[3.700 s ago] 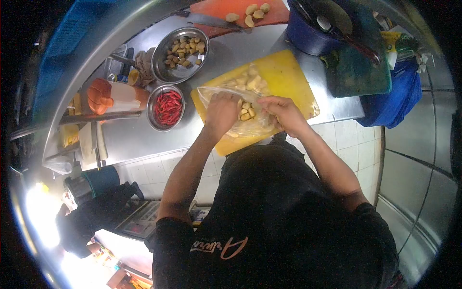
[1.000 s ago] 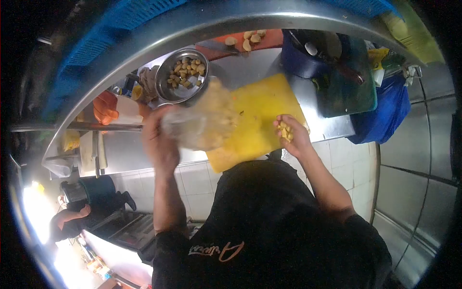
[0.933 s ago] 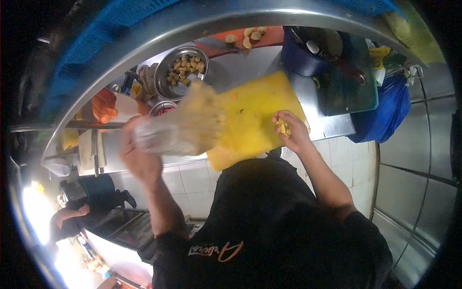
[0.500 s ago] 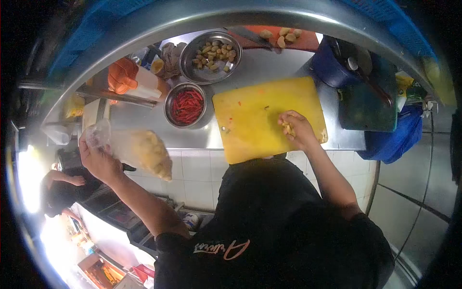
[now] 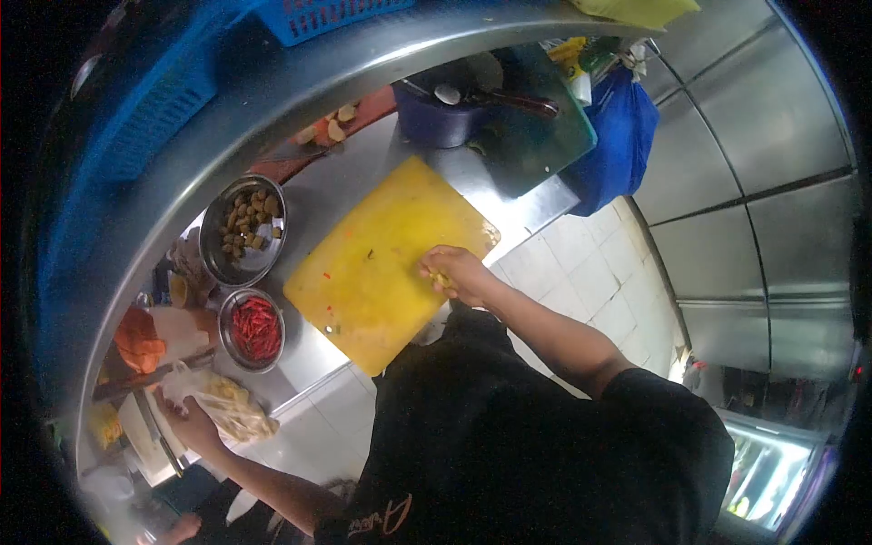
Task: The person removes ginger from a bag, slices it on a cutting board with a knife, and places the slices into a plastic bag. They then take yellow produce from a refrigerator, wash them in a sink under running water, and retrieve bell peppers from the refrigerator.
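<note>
My right hand [image 5: 459, 275] is closed around a few small yellow pieces [image 5: 440, 280], over the near right part of a yellow cutting board [image 5: 363, 254]. A few red and dark bits lie on the board. At the lower left, my left hand [image 5: 193, 427] has its thumb and fingers apart beside a clear plastic bag [image 5: 232, 404] of pale yellow pieces. The bag lies at the counter edge, near a knife [image 5: 165, 440] on a white board [image 5: 141, 431].
A steel bowl of red chilies [image 5: 254, 329] and a larger bowl of brownish chunks [image 5: 243, 222] stand left of the board. Behind are a blue pot [image 5: 445, 123], a green board [image 5: 536, 118] and a blue bag [image 5: 613, 145]. A metal rail [image 5: 195, 195] curves across the far side.
The view has turned to the right. The plastic bag, held up by my left hand before, now rests at the counter edge with the fingers spread. My right hand keeps its pieces over the board.
</note>
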A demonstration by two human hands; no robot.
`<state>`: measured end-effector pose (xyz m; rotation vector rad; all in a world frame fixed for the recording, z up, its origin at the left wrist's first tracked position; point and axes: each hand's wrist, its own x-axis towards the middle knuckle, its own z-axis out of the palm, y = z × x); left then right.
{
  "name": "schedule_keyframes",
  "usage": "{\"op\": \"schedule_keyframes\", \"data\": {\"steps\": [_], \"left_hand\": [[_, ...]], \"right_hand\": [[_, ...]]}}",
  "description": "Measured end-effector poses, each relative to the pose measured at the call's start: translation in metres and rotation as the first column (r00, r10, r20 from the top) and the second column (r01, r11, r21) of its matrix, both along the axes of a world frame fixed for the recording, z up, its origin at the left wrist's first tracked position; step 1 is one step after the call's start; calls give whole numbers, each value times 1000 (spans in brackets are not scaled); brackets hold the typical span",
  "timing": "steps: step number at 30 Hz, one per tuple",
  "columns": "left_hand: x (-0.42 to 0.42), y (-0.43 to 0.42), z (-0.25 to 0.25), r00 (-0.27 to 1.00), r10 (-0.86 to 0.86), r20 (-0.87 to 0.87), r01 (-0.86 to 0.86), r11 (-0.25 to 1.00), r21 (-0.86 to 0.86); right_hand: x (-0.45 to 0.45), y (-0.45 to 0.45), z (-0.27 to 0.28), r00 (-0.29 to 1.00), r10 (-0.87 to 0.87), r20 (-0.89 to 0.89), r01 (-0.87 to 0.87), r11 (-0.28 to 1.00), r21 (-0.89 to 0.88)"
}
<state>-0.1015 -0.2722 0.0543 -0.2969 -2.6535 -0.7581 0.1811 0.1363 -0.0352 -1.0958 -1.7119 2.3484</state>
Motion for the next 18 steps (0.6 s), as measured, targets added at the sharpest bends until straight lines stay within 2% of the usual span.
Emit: {"op": "schedule_keyframes", "data": {"steps": [1,3,4,5,6,7,8,9,10,11,12,13,14,17,18], "left_hand": [[4,2,6,993,117,16,-116,992,-44],[15,11,19,948,218,-234,-278,923,-267],[24,19,27,897,240,-370,-374,858,-352],[37,36,33,905,101,-414,-208,953,-222],[55,62,39,880,-31,-475,-19,995,-100],[78,93,44,823,-146,-548,179,984,7],[107,129,38,856,-205,-475,277,957,85],[140,164,35,933,-283,-223,306,949,78],[156,200,20,784,-601,-155,620,746,245],[177,239,2,699,-714,-43,689,656,307],[209,289,8,617,-784,74,705,591,392],[227,329,2,531,-837,129,782,543,304],[247,369,2,466,-850,244,744,526,412],[283,470,-18,553,-828,96,804,560,198],[289,496,-22,567,-818,96,799,574,181]], "right_hand": [[5,-1,-3,999,49,3,-49,991,124],[19,3,-17,997,75,-18,-70,978,198],[25,5,-23,997,50,-55,-41,989,145],[32,9,-26,997,-6,-79,9,999,41],[38,12,-25,993,-67,-96,61,996,-62],[43,15,-11,985,-148,-85,126,968,-216],[51,20,-3,973,-220,-65,183,915,-360],[61,28,-2,975,-215,-50,181,908,-378],[72,37,-2,974,-220,-49,187,909,-372],[84,45,-3,974,-222,-43,191,910,-369],[98,53,-4,975,-221,-34,193,908,-372],[114,63,-2,976,-209,-54,177,918,-354],[130,73,-4,976,-214,-40,188,921,-341],[177,106,-11,968,-252,6,241,919,-312],[189,118,-14,962,-273,11,263,913,-311]]}}
